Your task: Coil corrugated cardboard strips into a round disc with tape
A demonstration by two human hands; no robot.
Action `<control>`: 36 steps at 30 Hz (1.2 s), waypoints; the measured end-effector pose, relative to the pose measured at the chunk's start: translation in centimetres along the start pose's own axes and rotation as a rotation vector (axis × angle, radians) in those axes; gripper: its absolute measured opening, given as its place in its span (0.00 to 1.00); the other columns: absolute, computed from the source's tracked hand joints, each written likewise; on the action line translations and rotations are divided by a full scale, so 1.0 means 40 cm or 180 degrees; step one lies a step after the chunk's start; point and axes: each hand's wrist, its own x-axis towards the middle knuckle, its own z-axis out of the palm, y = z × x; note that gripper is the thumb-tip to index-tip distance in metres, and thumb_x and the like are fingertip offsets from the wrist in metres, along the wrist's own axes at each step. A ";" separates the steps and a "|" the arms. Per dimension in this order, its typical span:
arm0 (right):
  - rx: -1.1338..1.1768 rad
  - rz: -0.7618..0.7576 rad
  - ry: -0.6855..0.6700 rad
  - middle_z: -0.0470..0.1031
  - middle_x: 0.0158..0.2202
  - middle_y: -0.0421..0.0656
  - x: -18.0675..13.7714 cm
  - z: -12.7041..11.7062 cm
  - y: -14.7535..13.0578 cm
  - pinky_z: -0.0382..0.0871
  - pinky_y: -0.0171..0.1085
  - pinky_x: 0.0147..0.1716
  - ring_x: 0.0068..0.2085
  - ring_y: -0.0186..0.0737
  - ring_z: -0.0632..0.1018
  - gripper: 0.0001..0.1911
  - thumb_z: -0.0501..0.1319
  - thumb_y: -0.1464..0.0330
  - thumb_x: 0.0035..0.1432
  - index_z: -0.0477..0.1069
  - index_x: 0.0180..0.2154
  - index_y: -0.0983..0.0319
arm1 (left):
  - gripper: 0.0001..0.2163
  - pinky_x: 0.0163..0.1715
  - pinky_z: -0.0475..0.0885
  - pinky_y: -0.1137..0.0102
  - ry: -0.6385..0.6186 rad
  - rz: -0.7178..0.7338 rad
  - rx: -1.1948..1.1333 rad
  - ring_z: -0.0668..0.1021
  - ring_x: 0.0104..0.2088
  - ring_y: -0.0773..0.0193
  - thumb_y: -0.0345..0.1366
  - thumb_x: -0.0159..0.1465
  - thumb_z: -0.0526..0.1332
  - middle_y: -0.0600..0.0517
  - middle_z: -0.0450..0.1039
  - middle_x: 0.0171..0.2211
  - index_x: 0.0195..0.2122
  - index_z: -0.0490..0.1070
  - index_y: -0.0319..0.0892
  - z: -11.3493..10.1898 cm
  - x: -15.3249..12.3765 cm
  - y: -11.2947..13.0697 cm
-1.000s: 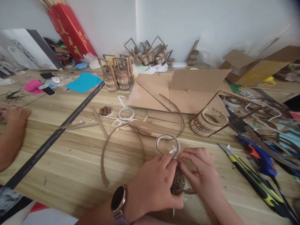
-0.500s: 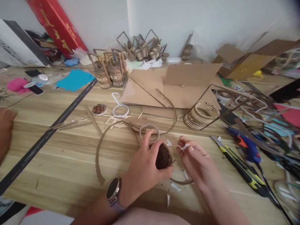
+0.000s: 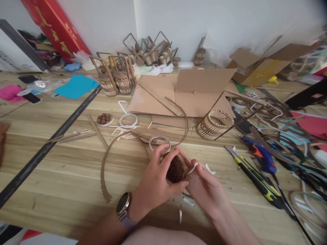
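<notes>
My left hand (image 3: 156,177), with a watch on the wrist, is closed around a small round piece of brown corrugated cardboard (image 3: 175,169) held just above the wooden table (image 3: 63,170). My right hand (image 3: 201,182) meets it from the right, pinching a thin white strip (image 3: 192,168) against the piece. A white ring (image 3: 159,143) lies on the table just beyond my left fingers. A curved toothed cardboard strip (image 3: 103,170) lies to the left.
A yellow-black utility knife (image 3: 255,178) and a blue glue gun (image 3: 260,154) lie right of my hands. A slatted cardboard basket (image 3: 216,124), flat cardboard sheets (image 3: 184,92), a long black ruler (image 3: 51,143) and white scraps (image 3: 187,201) surround them. Another person's hand (image 3: 3,136) shows at the far left.
My right hand moved back in against the cardboard piece, bringing the white strip to it. The left hand kept its grip. The other person's hand slid further out of view.
</notes>
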 end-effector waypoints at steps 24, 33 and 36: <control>0.1621 0.0769 0.0753 0.77 0.30 0.36 -0.005 0.034 0.008 0.68 0.32 0.32 0.32 0.35 0.74 0.12 0.77 0.63 0.41 0.77 0.26 0.58 | 0.31 0.58 0.65 0.56 0.0061 0.0346 -0.0248 0.67 0.57 0.51 0.33 0.58 0.67 0.43 0.60 0.56 0.61 0.57 0.45 0.016 0.000 -0.006; 0.1530 0.0823 0.0834 0.77 0.28 0.36 -0.002 0.035 0.000 0.68 0.32 0.31 0.29 0.33 0.73 0.12 0.77 0.64 0.40 0.77 0.26 0.59 | 0.32 0.59 0.64 0.56 -0.0007 0.0335 -0.0258 0.66 0.58 0.51 0.33 0.58 0.67 0.43 0.59 0.56 0.61 0.56 0.44 0.015 -0.003 -0.006; 0.1461 0.0773 0.0866 0.77 0.28 0.36 -0.004 0.037 0.000 0.68 0.32 0.30 0.29 0.34 0.73 0.12 0.77 0.64 0.41 0.76 0.25 0.59 | 0.32 0.59 0.64 0.56 -0.0029 0.0300 -0.0246 0.66 0.58 0.51 0.34 0.58 0.67 0.43 0.59 0.56 0.61 0.57 0.43 0.016 -0.005 -0.004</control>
